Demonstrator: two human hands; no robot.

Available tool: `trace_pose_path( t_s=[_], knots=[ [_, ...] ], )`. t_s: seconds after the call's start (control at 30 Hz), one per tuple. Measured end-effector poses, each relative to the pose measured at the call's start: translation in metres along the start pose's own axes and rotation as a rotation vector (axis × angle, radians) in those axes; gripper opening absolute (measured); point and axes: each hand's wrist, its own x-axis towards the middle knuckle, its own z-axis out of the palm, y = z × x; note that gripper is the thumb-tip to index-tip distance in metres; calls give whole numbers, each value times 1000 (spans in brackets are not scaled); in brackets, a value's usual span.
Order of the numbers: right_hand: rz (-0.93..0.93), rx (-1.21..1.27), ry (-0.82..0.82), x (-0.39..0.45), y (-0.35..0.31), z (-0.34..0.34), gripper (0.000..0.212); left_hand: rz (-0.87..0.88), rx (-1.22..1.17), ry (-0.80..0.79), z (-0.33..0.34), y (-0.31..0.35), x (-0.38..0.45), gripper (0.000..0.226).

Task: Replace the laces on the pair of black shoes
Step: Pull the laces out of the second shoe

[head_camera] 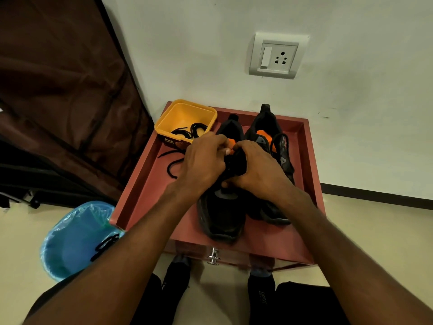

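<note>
Head view: both hands, left hand [201, 160] and right hand [256, 167], curl tight on the near shoe [222, 207], table [150, 195] middle. Loose lace [172, 164] at nine o'clock. Best pull gently, hole by hole.

shoes [222, 207]: matt black cloth | tub [185, 113]: smooth yellow plastic | handle [213, 255]: shiny metal

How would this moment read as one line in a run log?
left hand: grips near black shoe | right hand: grips same shoe | black laces: in yellow plastic tub | loose black lace: on red tray
</note>
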Motion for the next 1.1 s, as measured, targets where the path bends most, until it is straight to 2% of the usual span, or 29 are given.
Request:
trace_pose_path(
  t_s=[0.13,0.3,0.4,0.47,0.53,0.6,0.67,0.73,0.8,0.87,0.97,1.1],
  knots=[
    [-2,40,-4,1,-1,1,90,82,146,-60,-2,0,-1,24],
    [6,64,3,0,0,0,86,-52,98,16,-2,8,-1,20],
    [3,59,13,1,0,1,87,-162,-62,109,2,9,-5,19],
    [9,59,16,1,2,-1,87,-267,-279,146,5,6,-7,18],
    [16,62,28,2,4,-2,87,-370,-533,134,6,2,-6,18],
    [8,56,37,1,6,-1,89,-370,-611,100,3,0,-6,17],
    [2,56,37,2,6,1,90,-266,-540,57,-1,0,-5,6],
    [-7,63,33,2,6,2,89,-121,-309,7,-3,-1,-5,16],
    [-23,67,24,3,6,2,85,15,0,22,0,-1,-5,19],
    [-41,78,3,3,6,1,86,53,82,71,2,-1,-4,12],
    [-48,64,-11,2,7,1,93,-76,-200,98,-2,2,-3,14],
    [-34,63,-2,4,9,-2,97,-385,-956,92,-8,9,-1,18]
  ],
)
